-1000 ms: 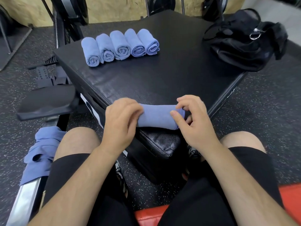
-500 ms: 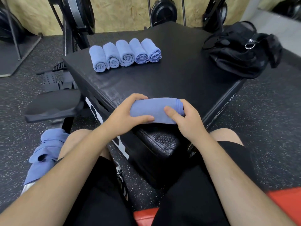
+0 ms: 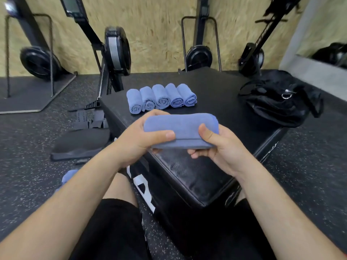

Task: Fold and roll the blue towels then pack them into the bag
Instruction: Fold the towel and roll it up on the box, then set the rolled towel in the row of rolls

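Towel roll (image 3: 180, 128) is up off the counter (image 3: 216, 87), your left hand (image 3: 139, 141) and right hand (image 3: 219, 149) each wrapped round an end, thumbs on top. Soft, light and springy by the look of it, so pin that loose edge with a thumb or it may unwind. Beyond, five finished rolls (image 3: 161, 98) line up, bag (image 3: 277, 104) far right.

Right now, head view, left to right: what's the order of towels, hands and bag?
loose blue towel → left hand → rolled towel, gripped by both hands → right hand → black bag. The row of five rolled towels overlaps the held one, so it is left out.
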